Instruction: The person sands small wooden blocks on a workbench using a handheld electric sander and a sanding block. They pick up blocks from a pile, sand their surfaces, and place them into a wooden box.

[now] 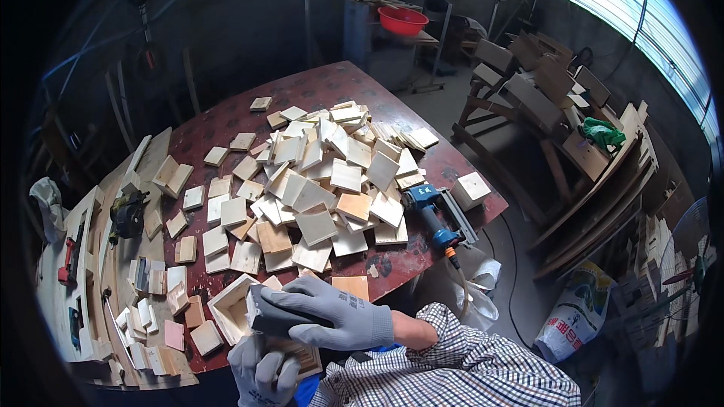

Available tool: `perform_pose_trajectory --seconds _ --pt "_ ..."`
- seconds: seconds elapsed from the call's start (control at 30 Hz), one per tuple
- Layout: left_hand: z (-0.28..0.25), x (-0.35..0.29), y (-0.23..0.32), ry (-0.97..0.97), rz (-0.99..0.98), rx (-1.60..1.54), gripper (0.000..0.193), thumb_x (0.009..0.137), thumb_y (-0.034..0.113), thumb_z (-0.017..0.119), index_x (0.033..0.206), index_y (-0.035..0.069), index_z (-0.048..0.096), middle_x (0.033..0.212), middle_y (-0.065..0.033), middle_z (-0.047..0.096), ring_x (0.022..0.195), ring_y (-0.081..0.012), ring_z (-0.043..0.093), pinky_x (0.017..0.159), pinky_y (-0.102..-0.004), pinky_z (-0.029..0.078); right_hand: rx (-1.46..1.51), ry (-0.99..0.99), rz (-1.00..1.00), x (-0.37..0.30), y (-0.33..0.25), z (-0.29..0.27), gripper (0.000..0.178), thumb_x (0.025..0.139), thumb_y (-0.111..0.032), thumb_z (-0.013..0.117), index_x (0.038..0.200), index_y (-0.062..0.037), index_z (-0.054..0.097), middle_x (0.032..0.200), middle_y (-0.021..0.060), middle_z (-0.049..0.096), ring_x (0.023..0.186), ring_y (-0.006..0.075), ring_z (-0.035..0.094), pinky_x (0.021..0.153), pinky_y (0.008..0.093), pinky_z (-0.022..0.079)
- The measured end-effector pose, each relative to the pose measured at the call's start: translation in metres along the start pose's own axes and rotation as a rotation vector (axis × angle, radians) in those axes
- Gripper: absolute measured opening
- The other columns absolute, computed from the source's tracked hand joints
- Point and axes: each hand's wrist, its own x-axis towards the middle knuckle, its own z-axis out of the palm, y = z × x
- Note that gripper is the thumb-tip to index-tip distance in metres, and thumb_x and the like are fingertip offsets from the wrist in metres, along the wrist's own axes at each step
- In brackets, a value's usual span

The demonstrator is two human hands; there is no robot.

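My right hand [339,316], in a grey work glove, grips a dark grey block [270,315] that looks like a sanding block. The block lies over the edge of an open wooden box [228,312] at the near edge of the table. My left hand [264,371], also gloved, is closed with its fingers curled at the near side of the box. Another slatted or stacked wooden part [308,362] shows just right of that hand, partly hidden under my right wrist. Beyond my hands spreads a heap of small square wooden pieces [313,226].
A blue nail gun [430,215] with an air hose rests at the table's right side, beside a wooden block [470,190]. The dark red table [362,79] is worn. Boards and tools, including a dark power tool [130,215], lie left. A white sack [577,313] stands right.
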Motion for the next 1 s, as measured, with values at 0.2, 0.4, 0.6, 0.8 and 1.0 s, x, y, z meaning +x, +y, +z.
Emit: perform_pose_trajectory --seconds 0.2,0.4,0.6,0.8,1.0 --pt "-0.021 -0.01 -0.025 0.159 -0.19 0.102 0.061 0.079 0.027 0.092 0.118 0.017 0.046 0.123 -0.0087 0.045 0.127 -0.0419 0.054 0.102 -0.059 0.048 0.074 -0.071 0.23 -0.05 0.029 0.013 0.071 0.106 -0.041 0.06 0.165 -0.0116 0.037 0.13 0.0188 0.055 0.122 0.0319 0.055 0.11 0.0426 0.044" --pt "-0.007 0.002 0.003 -0.054 0.079 -0.031 0.06 0.076 0.025 0.091 0.119 0.023 0.048 0.12 -0.0049 0.045 0.127 -0.0361 0.056 0.098 -0.0551 0.046 -0.061 0.053 -0.025 0.01 0.01 -0.001 0.065 0.107 -0.041 0.058 0.162 -0.0099 0.043 0.134 0.0192 0.055 0.125 0.0337 0.053 0.11 0.044 0.042" --pt "-0.01 -0.02 -0.003 -0.033 -0.057 0.114 0.059 0.078 0.024 0.09 0.119 0.022 0.048 0.122 -0.0055 0.044 0.127 -0.0385 0.055 0.098 -0.0565 0.047 0.039 -0.151 0.285 -0.027 0.016 -0.011 0.067 0.106 -0.048 0.059 0.159 -0.0097 0.048 0.129 0.0163 0.055 0.122 0.0313 0.056 0.112 0.041 0.043" --pt "-0.016 -0.003 -0.007 0.014 0.1 0.16 0.042 0.086 0.022 0.08 0.119 0.025 0.055 0.123 -0.0056 0.048 0.13 -0.0388 0.054 0.099 -0.0571 0.05 0.255 0.234 0.204 -0.007 0.013 -0.019 0.065 0.106 -0.036 0.061 0.158 -0.0009 0.046 0.141 0.019 0.056 0.132 0.0247 0.054 0.113 0.0385 0.043" --pt "-0.011 -0.008 -0.003 0.065 0.257 0.25 0.037 0.095 0.034 0.072 0.124 0.025 0.051 0.122 -0.0043 0.045 0.129 -0.0345 0.054 0.103 -0.0549 0.053 -0.242 0.034 -0.154 0.015 -0.004 -0.008 0.068 0.101 -0.044 0.064 0.156 -0.007 0.052 0.133 0.0261 0.058 0.119 0.0389 0.058 0.108 0.0472 0.044"
